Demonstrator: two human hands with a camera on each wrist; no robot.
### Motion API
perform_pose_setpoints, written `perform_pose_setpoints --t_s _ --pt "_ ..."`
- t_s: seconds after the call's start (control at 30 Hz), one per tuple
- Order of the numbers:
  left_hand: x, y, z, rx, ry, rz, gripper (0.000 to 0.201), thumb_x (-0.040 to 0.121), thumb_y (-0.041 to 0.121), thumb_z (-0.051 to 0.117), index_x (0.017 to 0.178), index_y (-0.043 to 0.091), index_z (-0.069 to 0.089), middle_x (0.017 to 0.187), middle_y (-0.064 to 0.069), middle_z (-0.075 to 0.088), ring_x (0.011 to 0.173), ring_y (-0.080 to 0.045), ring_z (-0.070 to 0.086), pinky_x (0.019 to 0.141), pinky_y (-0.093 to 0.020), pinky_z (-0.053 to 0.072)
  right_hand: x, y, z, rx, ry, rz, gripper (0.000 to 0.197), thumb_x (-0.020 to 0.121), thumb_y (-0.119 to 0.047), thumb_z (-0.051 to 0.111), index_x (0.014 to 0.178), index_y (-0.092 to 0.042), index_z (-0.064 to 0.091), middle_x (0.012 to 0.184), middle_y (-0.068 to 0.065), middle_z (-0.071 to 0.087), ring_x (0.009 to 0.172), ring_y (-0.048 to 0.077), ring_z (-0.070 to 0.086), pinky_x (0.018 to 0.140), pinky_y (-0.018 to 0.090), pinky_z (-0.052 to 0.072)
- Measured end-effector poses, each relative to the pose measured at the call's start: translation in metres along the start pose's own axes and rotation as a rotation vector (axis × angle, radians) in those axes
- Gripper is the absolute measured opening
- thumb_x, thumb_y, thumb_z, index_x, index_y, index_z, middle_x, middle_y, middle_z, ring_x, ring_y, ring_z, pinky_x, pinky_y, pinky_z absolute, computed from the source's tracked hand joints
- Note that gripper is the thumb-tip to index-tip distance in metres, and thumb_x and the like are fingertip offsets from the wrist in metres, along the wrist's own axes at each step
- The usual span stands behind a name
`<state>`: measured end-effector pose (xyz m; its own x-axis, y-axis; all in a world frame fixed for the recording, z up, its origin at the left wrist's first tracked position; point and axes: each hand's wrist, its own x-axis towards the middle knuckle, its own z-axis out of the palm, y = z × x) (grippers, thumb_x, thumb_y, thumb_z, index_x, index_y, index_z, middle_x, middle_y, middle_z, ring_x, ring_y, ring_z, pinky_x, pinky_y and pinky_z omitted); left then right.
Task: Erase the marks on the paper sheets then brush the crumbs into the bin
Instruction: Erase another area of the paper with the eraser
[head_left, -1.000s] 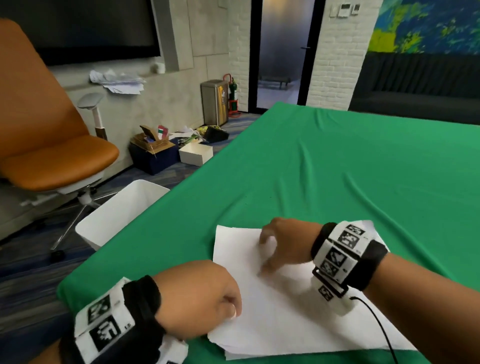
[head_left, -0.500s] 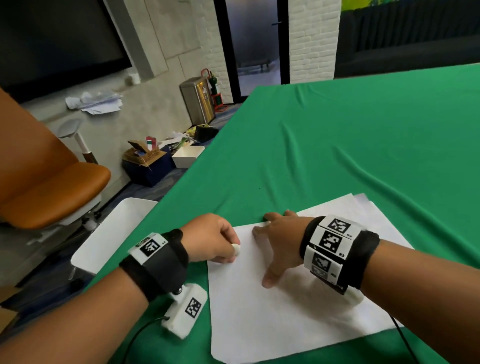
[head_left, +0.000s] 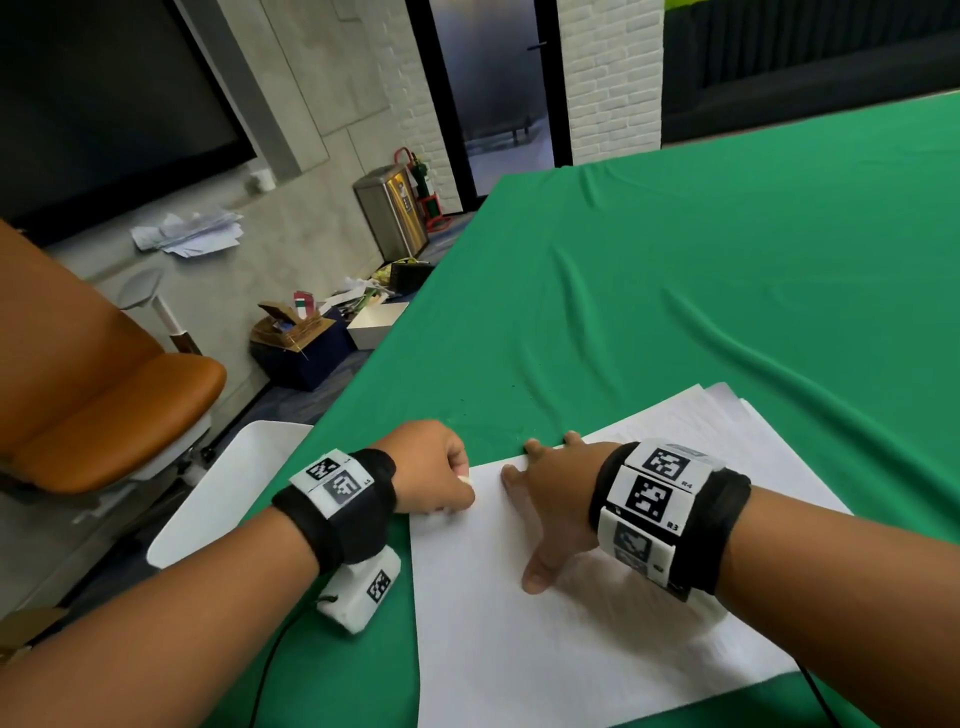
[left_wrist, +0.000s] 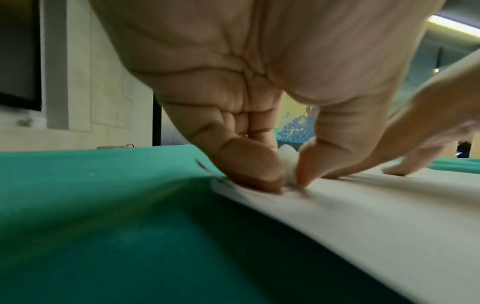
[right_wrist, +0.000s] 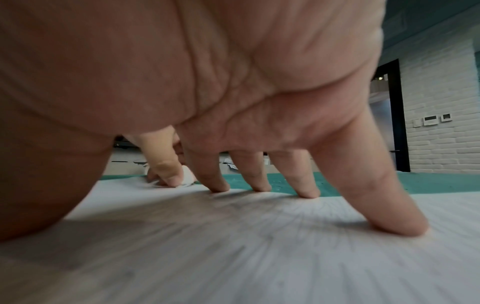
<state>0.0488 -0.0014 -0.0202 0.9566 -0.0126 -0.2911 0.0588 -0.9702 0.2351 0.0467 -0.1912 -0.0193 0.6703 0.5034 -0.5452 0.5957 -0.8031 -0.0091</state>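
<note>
A stack of white paper sheets (head_left: 597, 639) lies on the green cloth near the table's front edge. My left hand (head_left: 434, 470) pinches a small white eraser (head_left: 466, 480) between thumb and fingers and presses it onto the top sheet's far left corner (left_wrist: 226, 188). In the left wrist view the eraser (left_wrist: 288, 162) sits between thumb and forefinger. My right hand (head_left: 550, 486) lies spread with straight fingers (right_wrist: 306, 185) pressing the sheet (right_wrist: 233, 246) flat, just right of the eraser (right_wrist: 188, 176). A white bin (head_left: 228, 488) stands on the floor below the table's left edge.
Small dark crumbs (head_left: 514, 387) dot the green cloth (head_left: 675, 270) beyond the paper. An orange chair (head_left: 93, 379) stands left of the bin. Boxes and clutter (head_left: 311, 332) lie on the floor by the wall. A cable (head_left: 270, 670) runs from my left wrist.
My left hand has moved with the eraser from the sheet's near left edge up to its far left corner. The right hand keeps pressing the paper; my head view has shifted.
</note>
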Motion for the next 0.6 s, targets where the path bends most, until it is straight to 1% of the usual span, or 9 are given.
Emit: perform_pose_setpoints --t_s 0.1,0.13,0.2,0.27,0.33,0.43,0.47,0.53,0.6 --pt "0.014 -0.013 -0.012 0.086 0.111 -0.025 0.007 0.081 0.024 0.073 0.075 0.021 0.07 0.073 0.009 0.07 0.071 -0.011 0.066 0.07 -0.026 0.054 0.001 0.001 0.001 0.022 -0.012 0.005 0.121 0.071 -0.075 0.077 0.163 -0.024 0.017 0.172 0.014 0.005 0.151 0.055 0.012 0.115 0.064 0.03" --pt "0.017 -0.019 -0.016 0.078 0.151 -0.038 0.007 0.081 0.023 0.073 0.075 0.022 0.07 0.075 0.009 0.069 0.074 -0.013 0.065 0.072 -0.027 0.054 0.001 0.001 0.001 0.028 -0.02 0.0 0.122 0.071 -0.075 0.077 0.164 -0.024 0.016 0.172 0.014 0.004 0.151 0.056 0.01 0.114 0.066 0.029" --pt "0.016 -0.029 -0.023 -0.048 0.206 -0.033 0.007 0.081 0.02 0.076 0.078 0.021 0.07 0.075 0.007 0.07 0.071 -0.014 0.066 0.069 -0.027 0.054 0.002 0.001 0.0 0.033 -0.029 -0.009 0.123 0.071 -0.074 0.077 0.164 -0.025 0.014 0.172 0.013 0.003 0.151 0.058 0.008 0.114 0.067 0.029" --pt "0.005 -0.026 -0.026 -0.236 0.153 0.001 0.01 0.081 0.015 0.081 0.084 0.02 0.073 0.072 0.002 0.071 0.059 -0.013 0.065 0.063 -0.028 0.054 0.003 0.002 0.0 0.032 -0.03 -0.008 0.122 0.07 -0.074 0.078 0.163 -0.025 0.015 0.172 0.013 0.004 0.15 0.058 0.009 0.113 0.067 0.03" --pt "-0.012 -0.013 -0.019 -0.289 0.035 0.056 0.013 0.081 0.015 0.083 0.09 0.02 0.074 0.072 0.0 0.073 0.054 -0.012 0.065 0.059 -0.028 0.056 0.003 0.001 0.0 0.031 -0.026 -0.004 0.122 0.069 -0.074 0.079 0.162 -0.025 0.019 0.171 0.013 0.008 0.15 0.058 0.013 0.111 0.065 0.034" --pt "-0.031 0.006 0.003 -0.045 -0.068 0.146 0.004 0.079 0.026 0.078 0.079 0.025 0.073 0.074 0.009 0.074 0.061 -0.006 0.067 0.065 -0.028 0.06 0.002 0.0 0.001 0.014 -0.018 -0.004 0.119 0.069 -0.073 0.079 0.161 -0.022 0.024 0.17 0.015 0.011 0.15 0.054 0.018 0.112 0.061 0.035" --pt "-0.034 0.01 0.008 0.015 -0.079 0.145 0.005 0.078 0.027 0.075 0.078 0.025 0.071 0.074 0.01 0.073 0.063 -0.005 0.067 0.066 -0.028 0.059 0.0 0.0 0.0 0.003 -0.015 -0.006 0.118 0.071 -0.072 0.079 0.161 -0.02 0.024 0.17 0.016 0.011 0.151 0.051 0.018 0.114 0.06 0.033" --pt "-0.029 0.012 0.011 0.018 -0.078 0.098 0.007 0.074 0.024 0.074 0.078 0.023 0.069 0.072 0.007 0.072 0.062 -0.009 0.066 0.063 -0.028 0.057 -0.003 0.0 0.0 -0.01 -0.004 -0.01 0.116 0.073 -0.07 0.078 0.161 -0.019 0.023 0.17 0.016 0.011 0.152 0.048 0.018 0.116 0.058 0.03" --pt "-0.014 0.01 0.006 0.03 -0.03 0.056 0.008 0.072 0.021 0.074 0.078 0.02 0.07 0.07 0.006 0.071 0.062 -0.011 0.066 0.062 -0.026 0.055 -0.005 0.0 0.0 -0.021 0.006 -0.006 0.115 0.074 -0.071 0.077 0.162 -0.019 0.022 0.17 0.016 0.011 0.152 0.049 0.021 0.115 0.057 0.031"
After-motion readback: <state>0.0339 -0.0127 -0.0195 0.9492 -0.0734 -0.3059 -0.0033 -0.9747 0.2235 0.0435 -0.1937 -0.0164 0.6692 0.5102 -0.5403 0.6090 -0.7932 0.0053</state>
